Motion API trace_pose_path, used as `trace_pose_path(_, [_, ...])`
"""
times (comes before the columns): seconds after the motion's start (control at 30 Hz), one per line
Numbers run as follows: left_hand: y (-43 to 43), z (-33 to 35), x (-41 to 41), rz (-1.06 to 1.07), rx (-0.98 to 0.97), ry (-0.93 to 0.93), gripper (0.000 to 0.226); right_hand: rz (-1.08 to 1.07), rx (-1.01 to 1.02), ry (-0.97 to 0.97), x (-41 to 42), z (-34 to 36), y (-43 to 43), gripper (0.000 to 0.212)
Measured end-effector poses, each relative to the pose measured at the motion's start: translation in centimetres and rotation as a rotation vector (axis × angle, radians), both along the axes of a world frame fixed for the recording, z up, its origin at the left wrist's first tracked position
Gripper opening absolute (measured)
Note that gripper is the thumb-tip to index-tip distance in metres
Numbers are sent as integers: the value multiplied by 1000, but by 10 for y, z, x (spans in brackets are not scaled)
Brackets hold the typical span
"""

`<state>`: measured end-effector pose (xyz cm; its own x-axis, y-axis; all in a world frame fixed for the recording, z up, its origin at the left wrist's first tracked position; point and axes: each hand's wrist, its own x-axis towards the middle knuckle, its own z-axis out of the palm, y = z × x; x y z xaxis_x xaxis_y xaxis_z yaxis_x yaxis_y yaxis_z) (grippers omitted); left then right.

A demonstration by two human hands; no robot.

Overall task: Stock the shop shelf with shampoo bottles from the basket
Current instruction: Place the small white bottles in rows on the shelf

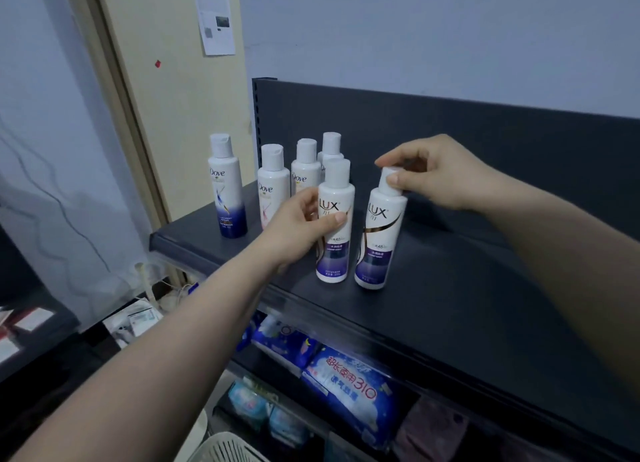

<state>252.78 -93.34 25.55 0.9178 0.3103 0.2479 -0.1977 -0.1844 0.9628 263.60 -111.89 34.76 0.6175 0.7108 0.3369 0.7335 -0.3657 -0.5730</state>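
Observation:
Two white and purple Lux shampoo bottles stand near the front of the dark top shelf (467,288). My left hand (301,226) grips the body of the left Lux bottle (336,253). My right hand (433,174) pinches the white cap of the right Lux bottle (379,239), which leans slightly. Behind them stand several Dove bottles: one with a blue base (227,191) at the left shelf end, one with a pink mark (272,184), and two more (306,170) further back. The white basket (225,449) shows only its rim at the bottom edge.
The shelf's dark back panel (450,142) rises behind the bottles. Lower shelves hold blue packets (349,382) of hygiene goods. A beige door (166,90) with a paper notice stands to the left, and boxes and cables lie on the floor (138,319) beside the shelf.

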Motion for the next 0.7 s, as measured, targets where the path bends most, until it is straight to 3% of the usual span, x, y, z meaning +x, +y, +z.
trace_pose_path(0.1, [-2, -3, 4, -26, 21, 13, 40, -43, 17, -21, 10, -3, 5, 27])
trace_pose_path(0.53, [3, -10, -15, -92, -1, 11, 56, -53, 11, -3, 23, -11, 29, 31])
trace_pose_path(0.6, [12, -5, -32, 12, 30, -56, 47, -67, 14, -29, 20, -7, 28, 32])
trace_pose_path(0.7, [45, -4, -52, 458, 55, -257, 19, -75, 80, -118, 4, 9, 31, 32])
